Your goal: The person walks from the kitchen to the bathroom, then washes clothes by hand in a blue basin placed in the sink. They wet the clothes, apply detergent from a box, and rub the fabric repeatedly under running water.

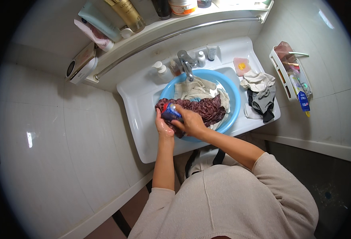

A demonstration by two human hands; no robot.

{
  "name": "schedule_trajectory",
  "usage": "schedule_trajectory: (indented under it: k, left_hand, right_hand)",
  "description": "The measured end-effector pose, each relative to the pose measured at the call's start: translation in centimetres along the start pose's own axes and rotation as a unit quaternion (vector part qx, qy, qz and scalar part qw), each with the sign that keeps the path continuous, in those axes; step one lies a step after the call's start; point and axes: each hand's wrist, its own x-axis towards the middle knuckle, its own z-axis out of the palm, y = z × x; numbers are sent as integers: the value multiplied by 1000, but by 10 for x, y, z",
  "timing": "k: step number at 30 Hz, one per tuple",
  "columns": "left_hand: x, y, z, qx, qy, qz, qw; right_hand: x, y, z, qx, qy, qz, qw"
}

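Observation:
A light blue plastic basin [236, 100] sits in the white washbasin [138, 131], under the chrome faucet [186, 64]. In it lie a wet maroon patterned garment [207, 109] and a cream knitted garment [193, 88]. My left hand [164, 127] supports a bunched end of the maroon garment at the basin's near left rim. My right hand [192, 121] grips a blue container with a red edge [170, 112], pressed against that cloth. The container is blurred, and whether it is a bottle or a packet I cannot tell.
On the right ledge lie a pink soap dish with yellow soap [241, 66] and a pile of white, grey and black clothes [260, 92]. A pump bottle [162, 71] stands behind the basin. Above run a towel bar [175, 34] and a toiletry shelf [151, 31]. A wall caddy [286, 74] hangs right.

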Motion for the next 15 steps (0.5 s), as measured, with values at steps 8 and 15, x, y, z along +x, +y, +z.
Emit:
schedule_trajectory:
  k: [8, 15]
  left_hand:
    - [0, -27, 14, -47, -31, -11, 998]
    - [-3, -24, 8, -47, 29, 1, 998]
  right_hand:
    - [44, 24, -11, -137, 4, -8, 991]
    - [32, 25, -13, -91, -33, -69, 993]
